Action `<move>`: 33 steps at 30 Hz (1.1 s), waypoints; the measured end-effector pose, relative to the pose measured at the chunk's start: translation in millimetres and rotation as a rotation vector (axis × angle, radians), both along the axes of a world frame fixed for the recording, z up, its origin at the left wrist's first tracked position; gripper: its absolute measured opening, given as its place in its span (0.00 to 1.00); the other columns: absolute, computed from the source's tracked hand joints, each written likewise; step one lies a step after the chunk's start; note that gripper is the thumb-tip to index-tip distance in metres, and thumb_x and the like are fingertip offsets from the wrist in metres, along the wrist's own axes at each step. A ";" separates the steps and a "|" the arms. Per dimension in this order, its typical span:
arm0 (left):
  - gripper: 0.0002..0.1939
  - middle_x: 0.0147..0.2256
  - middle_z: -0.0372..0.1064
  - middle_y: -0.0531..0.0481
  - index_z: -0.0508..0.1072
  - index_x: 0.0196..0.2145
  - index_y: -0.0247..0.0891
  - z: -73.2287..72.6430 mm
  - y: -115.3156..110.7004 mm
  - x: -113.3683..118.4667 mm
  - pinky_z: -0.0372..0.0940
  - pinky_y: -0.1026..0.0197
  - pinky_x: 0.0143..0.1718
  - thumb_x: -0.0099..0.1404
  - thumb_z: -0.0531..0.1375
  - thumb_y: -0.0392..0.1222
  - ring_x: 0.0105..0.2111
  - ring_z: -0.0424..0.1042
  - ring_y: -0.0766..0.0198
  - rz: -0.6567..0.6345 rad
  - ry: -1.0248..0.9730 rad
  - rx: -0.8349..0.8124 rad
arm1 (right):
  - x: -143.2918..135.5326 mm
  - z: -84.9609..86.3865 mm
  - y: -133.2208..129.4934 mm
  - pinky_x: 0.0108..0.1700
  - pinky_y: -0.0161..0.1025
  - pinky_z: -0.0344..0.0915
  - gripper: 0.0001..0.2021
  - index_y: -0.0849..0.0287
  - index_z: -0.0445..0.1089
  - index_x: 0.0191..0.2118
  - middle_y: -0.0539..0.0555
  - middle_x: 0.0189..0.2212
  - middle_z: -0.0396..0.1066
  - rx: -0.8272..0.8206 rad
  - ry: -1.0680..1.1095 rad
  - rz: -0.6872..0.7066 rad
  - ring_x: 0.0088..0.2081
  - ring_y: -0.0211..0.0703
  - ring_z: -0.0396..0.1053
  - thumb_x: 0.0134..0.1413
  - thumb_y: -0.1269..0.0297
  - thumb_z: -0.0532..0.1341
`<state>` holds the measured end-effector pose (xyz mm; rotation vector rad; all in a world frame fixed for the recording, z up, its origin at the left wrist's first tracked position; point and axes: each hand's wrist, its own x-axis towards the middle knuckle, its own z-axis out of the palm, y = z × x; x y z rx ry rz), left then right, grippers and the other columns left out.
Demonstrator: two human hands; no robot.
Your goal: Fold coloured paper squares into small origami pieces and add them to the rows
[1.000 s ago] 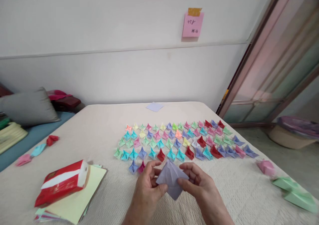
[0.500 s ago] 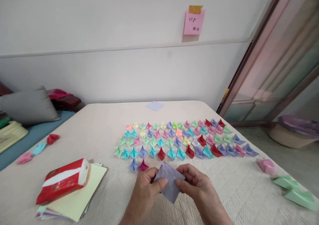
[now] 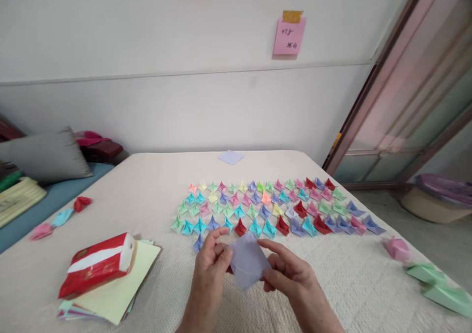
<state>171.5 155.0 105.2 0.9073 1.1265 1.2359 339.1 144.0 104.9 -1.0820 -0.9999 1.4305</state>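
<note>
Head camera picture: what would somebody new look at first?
Probably the colourful boat-like origami pieces, in rows across the cream cover. Next, the lavender paper held between the left hand and right hand, in front of those rows. Then the red-and-white packet lying on the paper stack at the left.

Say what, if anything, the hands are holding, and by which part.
A piece of lavender paper: the left hand pinches it at its left corner, the right hand near its right corner.
</note>
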 end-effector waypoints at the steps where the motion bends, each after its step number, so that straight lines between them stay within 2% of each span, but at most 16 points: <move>1: 0.19 0.23 0.67 0.57 0.67 0.49 0.40 0.2 -0.4 -0.1 0.60 0.63 0.28 0.62 0.62 0.48 0.24 0.65 0.65 -0.008 -0.006 0.021 | 0.9 -2.2 0.6 0.28 0.39 0.61 0.17 0.52 0.78 0.44 0.44 0.18 0.65 0.009 -0.002 -0.007 0.22 0.39 0.63 0.44 0.68 0.66; 5: 0.09 0.28 0.71 0.54 0.75 0.39 0.40 -6.4 -0.7 -0.4 0.59 0.64 0.31 0.61 0.62 0.45 0.28 0.66 0.66 -0.034 -0.010 0.097 | 4.1 -13.2 3.3 0.28 0.38 0.63 0.13 0.50 0.80 0.39 0.45 0.19 0.65 0.049 -0.030 -0.034 0.24 0.39 0.63 0.45 0.67 0.66; 7: 0.07 0.27 0.71 0.54 0.77 0.34 0.40 -14.0 0.4 0.1 0.58 0.65 0.30 0.57 0.66 0.43 0.27 0.65 0.66 -0.108 -0.039 0.098 | 4.7 -17.3 3.7 0.28 0.38 0.63 0.12 0.49 0.80 0.39 0.45 0.20 0.65 0.071 -0.063 -0.048 0.24 0.39 0.63 0.46 0.67 0.65; 10: 0.05 0.22 0.70 0.55 0.80 0.27 0.38 -24.5 2.6 2.7 0.56 0.65 0.28 0.50 0.69 0.39 0.24 0.64 0.66 -0.214 -0.051 0.074 | 4.0 -19.3 2.9 0.27 0.38 0.61 0.15 0.50 0.78 0.42 0.44 0.19 0.62 0.104 -0.106 -0.042 0.23 0.39 0.62 0.46 0.68 0.65; 13: 0.01 0.20 0.70 0.54 0.80 0.22 0.38 -26.2 2.5 5.8 0.56 0.64 0.26 0.49 0.68 0.37 0.22 0.64 0.66 -0.181 0.058 0.097 | 2.2 -16.8 1.2 0.27 0.38 0.60 0.19 0.51 0.74 0.49 0.43 0.19 0.59 0.137 -0.145 -0.065 0.23 0.39 0.61 0.48 0.67 0.64; 15: 0.03 0.20 0.71 0.53 0.79 0.21 0.39 -22.7 0.0 7.1 0.57 0.63 0.26 0.52 0.67 0.37 0.22 0.65 0.65 -0.162 0.163 0.162 | 0.6 -13.9 -0.1 0.27 0.38 0.59 0.22 0.51 0.71 0.52 0.43 0.20 0.59 0.171 -0.189 -0.105 0.24 0.39 0.60 0.49 0.67 0.64; 17: 0.05 0.21 0.71 0.53 0.78 0.22 0.39 -18.2 -4.0 7.5 0.59 0.63 0.27 0.54 0.65 0.36 0.23 0.67 0.64 -0.151 0.270 0.253 | -0.6 -11.9 -1.1 0.27 0.37 0.58 0.23 0.52 0.69 0.54 0.43 0.22 0.59 0.214 -0.234 -0.121 0.24 0.39 0.59 0.50 0.69 0.64; 19: 0.03 0.26 0.72 0.53 0.77 0.27 0.40 -15.5 -8.3 7.5 0.61 0.63 0.29 0.57 0.64 0.34 0.26 0.68 0.64 -0.123 0.324 0.341 | -0.8 -11.9 -1.7 0.27 0.37 0.57 0.23 0.51 0.68 0.55 0.43 0.22 0.59 0.261 -0.258 -0.114 0.24 0.39 0.59 0.52 0.70 0.62; 21: 0.08 0.38 0.73 0.50 0.74 0.37 0.43 -15.5 -11.8 7.2 0.65 0.62 0.34 0.59 0.62 0.33 0.33 0.71 0.61 -0.072 0.297 0.413 | 0.3 -13.8 -2.0 0.28 0.36 0.58 0.23 0.49 0.67 0.55 0.43 0.22 0.60 0.306 -0.278 -0.118 0.25 0.39 0.60 0.53 0.71 0.61; 23: 0.17 0.51 0.68 0.46 0.68 0.47 0.46 -17.1 -13.8 6.3 0.67 0.58 0.41 0.61 0.60 0.33 0.44 0.72 0.56 -0.039 0.248 0.470 | 2.4 -16.4 -2.1 0.29 0.36 0.59 0.24 0.46 0.66 0.56 0.44 0.23 0.62 0.345 -0.317 -0.128 0.26 0.39 0.61 0.53 0.72 0.60; 25: 0.22 0.57 0.63 0.45 0.64 0.52 0.50 -18.2 -14.3 4.5 0.67 0.55 0.45 0.63 0.59 0.33 0.51 0.69 0.53 -0.038 0.240 0.516 | 4.6 -18.4 -2.0 0.31 0.36 0.60 0.25 0.43 0.66 0.56 0.44 0.24 0.63 0.385 -0.368 -0.125 0.26 0.39 0.61 0.53 0.73 0.59; 29: 0.17 0.55 0.64 0.48 0.67 0.47 0.49 -13.4 -13.3 -0.6 0.66 0.56 0.45 0.63 0.59 0.32 0.50 0.69 0.55 -0.074 0.350 0.562 | 7.7 -19.7 -1.4 0.31 0.35 0.62 0.27 0.38 0.64 0.57 0.43 0.25 0.63 0.447 -0.436 -0.101 0.27 0.39 0.62 0.54 0.74 0.58; 33: 0.10 0.51 0.67 0.48 0.70 0.40 0.45 -4.1 -11.7 -4.8 0.65 0.57 0.46 0.62 0.60 0.33 0.51 0.68 0.54 -0.116 0.460 0.611 | 9.0 -20.3 -0.8 0.32 0.34 0.63 0.27 0.38 0.63 0.57 0.44 0.26 0.65 0.475 -0.497 -0.083 0.27 0.39 0.63 0.54 0.74 0.58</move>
